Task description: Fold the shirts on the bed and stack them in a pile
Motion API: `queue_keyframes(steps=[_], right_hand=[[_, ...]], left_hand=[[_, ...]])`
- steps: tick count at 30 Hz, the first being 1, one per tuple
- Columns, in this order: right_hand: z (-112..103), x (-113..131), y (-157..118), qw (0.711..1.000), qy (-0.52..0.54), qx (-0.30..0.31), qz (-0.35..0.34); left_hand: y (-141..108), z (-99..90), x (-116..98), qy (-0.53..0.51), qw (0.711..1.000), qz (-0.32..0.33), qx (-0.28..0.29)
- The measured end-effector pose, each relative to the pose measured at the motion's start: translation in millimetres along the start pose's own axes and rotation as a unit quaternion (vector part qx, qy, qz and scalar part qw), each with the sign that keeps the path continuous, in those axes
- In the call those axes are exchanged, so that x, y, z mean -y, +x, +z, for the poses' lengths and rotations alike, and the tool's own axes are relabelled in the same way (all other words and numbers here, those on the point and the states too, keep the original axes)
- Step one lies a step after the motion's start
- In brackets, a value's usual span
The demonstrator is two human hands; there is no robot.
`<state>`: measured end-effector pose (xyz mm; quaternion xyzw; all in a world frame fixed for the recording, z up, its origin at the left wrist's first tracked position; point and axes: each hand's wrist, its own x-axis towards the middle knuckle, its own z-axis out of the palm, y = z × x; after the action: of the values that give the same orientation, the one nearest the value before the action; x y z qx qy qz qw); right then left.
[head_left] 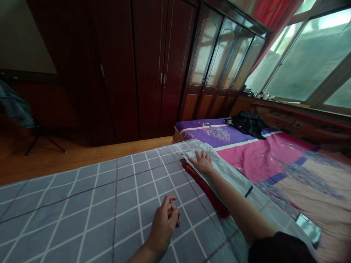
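My right hand (202, 162) lies with its fingers spread on a pale, whitish folded cloth (230, 171). Red and dark fabric (204, 186) shows along the left edge of that cloth. My left hand (166, 219) is over the grey checked sheet (104, 201), its fingers loosely curled and partly apart, with nothing seen in them. A short dark strip (249, 191) lies on the pale cloth, to the right of my right forearm.
Beyond is a bed with a purple and pink cover (260, 153), a black garment (248, 123) and a phone-like shiny object (309, 228). Dark red wardrobes (148, 65) stand behind, windows (307, 62) at the right. A thin-legged stand (41, 135) is at the left.
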<state>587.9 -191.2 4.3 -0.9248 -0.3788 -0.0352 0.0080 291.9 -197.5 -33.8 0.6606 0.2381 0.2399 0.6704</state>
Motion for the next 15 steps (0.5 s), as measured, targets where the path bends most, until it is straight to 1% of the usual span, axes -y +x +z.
queue_keyframes(steps=[4, 7, 10, 12, 15], right_hand=[[8, 5, -5, 1.000, -0.009, -0.015, -0.002], [6, 7, -11, 1.000, -0.014, -0.022, -0.013], [-1, 8, -8, 0.999, -0.005, -0.011, -0.029], [-9, 1, -2, 0.999, 0.009, 0.003, -0.046], [-22, -22, 2, 0.997, 0.031, 0.007, -0.066]], left_hand=[[1, -0.5, 3, 0.005, 1.000, 0.002, 0.001], [0, -0.3, 2, 0.002, 1.000, 0.010, 0.001], [-1, -0.6, -1, 0.003, 1.000, 0.011, 0.001], [-1, -1.2, -3, 0.006, 1.000, 0.009, 0.003], [-1, -2.7, -3, 0.009, 1.000, 0.014, 0.007]])
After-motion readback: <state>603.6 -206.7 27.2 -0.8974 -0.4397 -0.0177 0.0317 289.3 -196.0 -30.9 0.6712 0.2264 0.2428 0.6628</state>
